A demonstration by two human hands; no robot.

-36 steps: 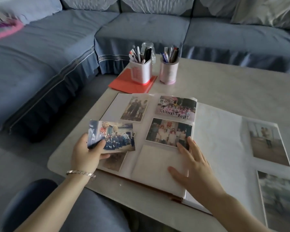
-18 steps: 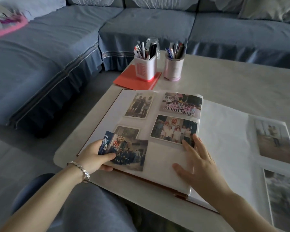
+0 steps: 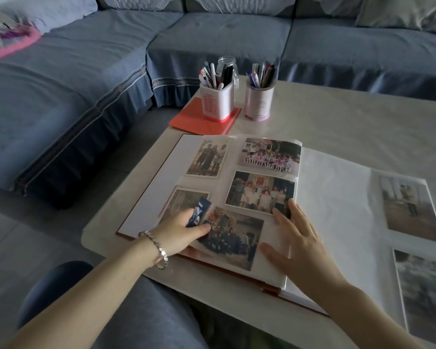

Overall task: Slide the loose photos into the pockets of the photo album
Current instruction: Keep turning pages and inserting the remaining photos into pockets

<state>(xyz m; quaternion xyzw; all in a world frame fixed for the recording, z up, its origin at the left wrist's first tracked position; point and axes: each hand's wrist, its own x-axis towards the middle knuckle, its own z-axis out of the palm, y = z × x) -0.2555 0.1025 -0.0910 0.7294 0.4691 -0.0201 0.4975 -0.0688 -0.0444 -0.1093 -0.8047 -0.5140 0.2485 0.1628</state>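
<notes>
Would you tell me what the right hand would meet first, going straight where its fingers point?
Probably the red-sign group photo in the album; the right hand seems to touch its lower corner with its fingertips.

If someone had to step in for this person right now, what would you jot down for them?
Left hand: pinches the loose colour group photo by its bent left end, over the left page of the open white album.
Right hand: open, flat fingers pressing that page down.
Done: four photos sit in that page's pockets.
Left: slide this photo in; whether it has entered cannot be told.
</notes>
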